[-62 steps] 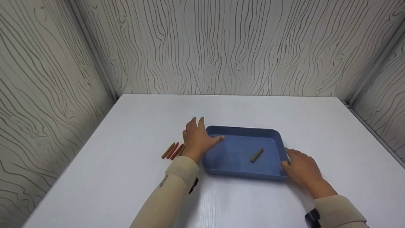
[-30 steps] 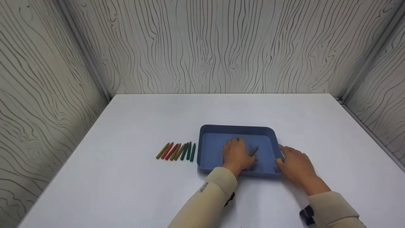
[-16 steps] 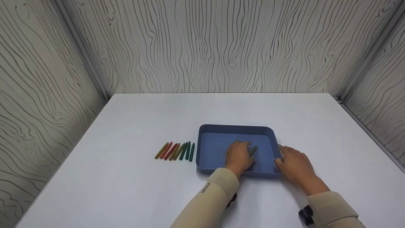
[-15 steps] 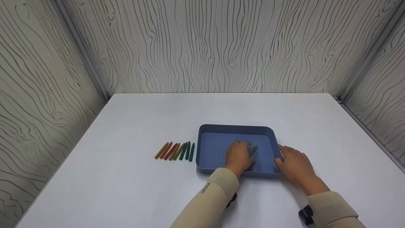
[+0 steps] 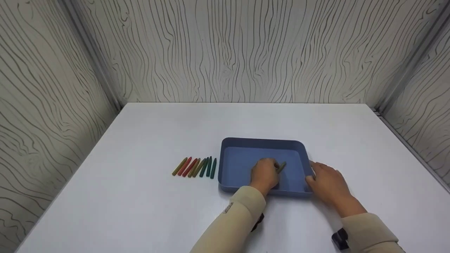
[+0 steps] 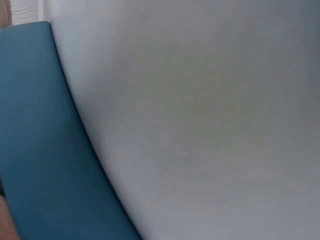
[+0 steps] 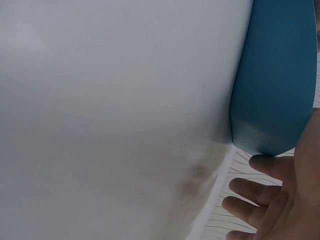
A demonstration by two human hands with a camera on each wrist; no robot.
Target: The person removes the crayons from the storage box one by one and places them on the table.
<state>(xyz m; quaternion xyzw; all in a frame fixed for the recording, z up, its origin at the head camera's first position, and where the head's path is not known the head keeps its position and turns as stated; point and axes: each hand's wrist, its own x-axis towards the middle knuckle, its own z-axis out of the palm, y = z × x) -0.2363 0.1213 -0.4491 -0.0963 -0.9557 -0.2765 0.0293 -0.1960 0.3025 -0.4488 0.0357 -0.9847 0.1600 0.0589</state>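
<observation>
A shallow blue tray point(image 5: 263, 143) stands on the white table. My left hand point(image 5: 264, 174) is down inside it, fingers curled, pinching an olive-green crayon point(image 5: 281, 167); the crayon's upper end sticks out to the right of the hand. At the tray's right side my right hand point(image 5: 329, 183) grips the wall, thumb over the rim and fingers outside. The right wrist view shows its fingers point(image 7: 255, 192) spread below the tray corner, one fingertip touching the wall. In the left wrist view the tray's outer wall point(image 6: 55, 130) hides most of the left hand.
Left of the tray, several crayons lie side by side in a slanting row: olive-yellow, red point(image 5: 190, 167), brownish and dark green point(image 5: 213, 168). Wood-patterned panels point(image 5: 225, 52) enclose the white table point(image 5: 140, 203) at the back and sides.
My left hand has moved right, from above the tray's left edge down into it, and its fingers have closed on the olive-green crayon. The right hand stays at the tray's right wall.
</observation>
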